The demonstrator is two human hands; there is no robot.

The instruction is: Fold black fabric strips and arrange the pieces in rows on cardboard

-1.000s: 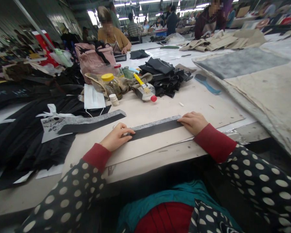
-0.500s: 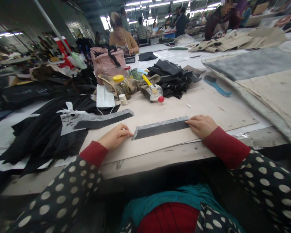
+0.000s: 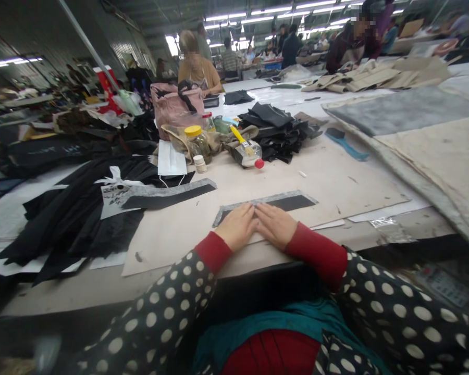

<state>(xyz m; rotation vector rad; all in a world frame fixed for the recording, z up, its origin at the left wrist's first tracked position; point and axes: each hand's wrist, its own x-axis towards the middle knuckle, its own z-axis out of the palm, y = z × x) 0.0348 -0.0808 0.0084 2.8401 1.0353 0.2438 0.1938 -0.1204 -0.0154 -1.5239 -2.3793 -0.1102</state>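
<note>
Two hands are set over the middle of a black strip with a grey border, by which its central stretch is hidden; only its two ends are left exposed, on a beige board near the table's front edge. The left hand is laid palm down, its fingers extended and kept close together. The right hand is held likewise, and the fingertips of both are brought together over the strip. What is covered by the palms cannot be seen, nor can it be told how firmly the strip is pressed.

To the left, a second strip is laid partly across a heap of black fabric; beside it, the dark marks on a white slip cannot be read. The base of a jar with a yellow lid is partly screened by a small white bottle. Part of a clear bottle is covered by a yellow-handled brush. Both polka-dot sleeves are cut off by the frame, and distant workers are blurred.
</note>
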